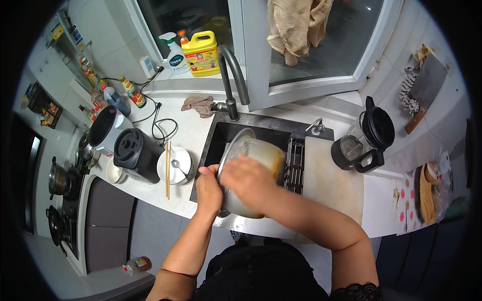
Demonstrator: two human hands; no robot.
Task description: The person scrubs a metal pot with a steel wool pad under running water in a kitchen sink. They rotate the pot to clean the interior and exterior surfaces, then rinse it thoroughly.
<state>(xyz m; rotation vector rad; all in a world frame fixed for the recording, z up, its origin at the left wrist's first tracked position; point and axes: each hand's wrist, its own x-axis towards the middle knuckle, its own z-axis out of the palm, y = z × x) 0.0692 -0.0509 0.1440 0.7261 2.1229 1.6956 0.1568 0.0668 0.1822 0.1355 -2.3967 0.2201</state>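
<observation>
Over the dark sink [217,145] a silvery, rounded metal pot [266,155] is tipped on its side, its rim turned toward the left. Brownish-yellow tints show on its outer wall. My left hand [208,190] grips the pot at the rim's near side, thumb up. Across the pot's wall lies my right hand [246,183], smeared by motion, so its fingers are hard to make out. Beyond the pot, the grey faucet [233,83] arches over the sink; no running water can be made out.
A black drain rack [295,165] and a pale cutting board [329,185] lie right of the sink, near a blender jug [364,138]. On the left stand a white bowl [183,163] with a spoon, chopsticks [167,173] and a black appliance [135,155]. An open window [321,85] juts in behind.
</observation>
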